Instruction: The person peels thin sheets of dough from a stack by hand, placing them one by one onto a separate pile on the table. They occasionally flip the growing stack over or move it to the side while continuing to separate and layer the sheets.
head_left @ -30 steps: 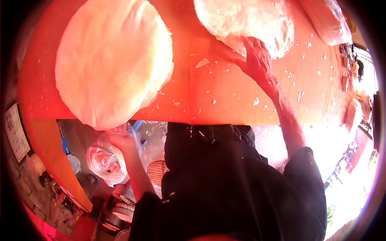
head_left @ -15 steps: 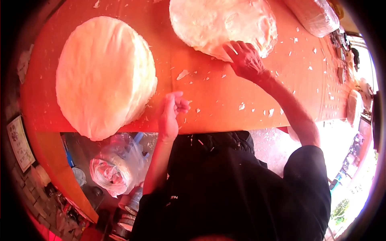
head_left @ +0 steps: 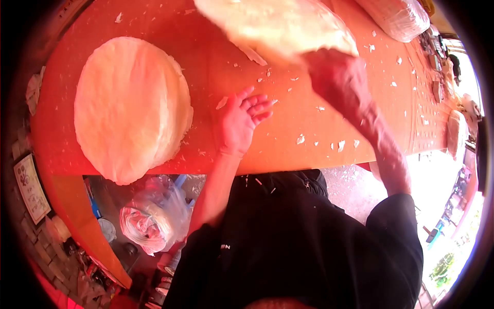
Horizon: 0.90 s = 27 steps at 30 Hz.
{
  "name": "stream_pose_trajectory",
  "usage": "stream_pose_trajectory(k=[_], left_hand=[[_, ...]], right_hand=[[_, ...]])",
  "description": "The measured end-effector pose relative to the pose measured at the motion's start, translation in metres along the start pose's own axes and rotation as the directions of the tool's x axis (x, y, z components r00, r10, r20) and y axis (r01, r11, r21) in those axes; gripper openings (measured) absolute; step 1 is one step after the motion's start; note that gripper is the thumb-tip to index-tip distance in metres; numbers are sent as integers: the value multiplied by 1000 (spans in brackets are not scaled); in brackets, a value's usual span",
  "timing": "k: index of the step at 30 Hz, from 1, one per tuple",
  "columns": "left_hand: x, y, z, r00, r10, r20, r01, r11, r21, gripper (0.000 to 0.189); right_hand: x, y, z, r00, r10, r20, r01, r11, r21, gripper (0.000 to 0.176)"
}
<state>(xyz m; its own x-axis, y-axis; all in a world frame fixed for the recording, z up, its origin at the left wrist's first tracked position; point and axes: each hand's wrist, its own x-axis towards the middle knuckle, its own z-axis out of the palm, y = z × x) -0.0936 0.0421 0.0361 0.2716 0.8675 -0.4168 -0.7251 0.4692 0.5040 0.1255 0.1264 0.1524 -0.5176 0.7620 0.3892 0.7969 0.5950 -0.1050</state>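
Head view, single frame.

Progress (judgement): one thin round sheet is up off the counter at 12 o'clock, tilted and blurred. A tall stack of like sheets lies flat at 9 o'clock, its edges fairly even. The sheet in hand has not reached that stack, and the two are well apart. Whether more sheets lie under the raised one cannot be told. White flakes are scattered over the counter from centre to 3 o'clock, not cleared.

Right grip: at 1 o'clock, arm stretched away from the body. It is clenched on the near edge of the raised sheet, knuckles toward the camera. The fingertips are hidden under the sheet.

Left grip: at centre, released, fingers spread and pointing toward 1 o'clock. It holds nothing and sits just right of the stack, over the counter's near edge. Contact with the counter cannot be told.

Other: a bagged bundle lies at 2 o'clock. A plastic bag sits below the counter at 8 o'clock.
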Motion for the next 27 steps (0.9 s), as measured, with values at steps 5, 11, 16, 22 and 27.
stream_pose_trajectory(k=[5,11,16,22,27], left_hand=[[2,-1,23,991,134,9,-129,967,-219,61],[-5,4,35,988,154,-33,-157,967,-201,59],[-5,9,32,992,123,16,-117,973,-200,48],[-3,9,36,987,115,-109,-99,986,136,42],[0,6,42,968,73,-239,-53,995,89,40]], right_hand=[[-66,-35,36,865,114,488,-217,963,161,19],[-64,-50,26,932,237,275,-357,737,574,51],[-60,-37,23,782,290,552,-623,403,670,61],[-47,-49,18,811,312,495,-584,486,650,56],[-42,-60,29,821,385,420,-570,545,615,44]])
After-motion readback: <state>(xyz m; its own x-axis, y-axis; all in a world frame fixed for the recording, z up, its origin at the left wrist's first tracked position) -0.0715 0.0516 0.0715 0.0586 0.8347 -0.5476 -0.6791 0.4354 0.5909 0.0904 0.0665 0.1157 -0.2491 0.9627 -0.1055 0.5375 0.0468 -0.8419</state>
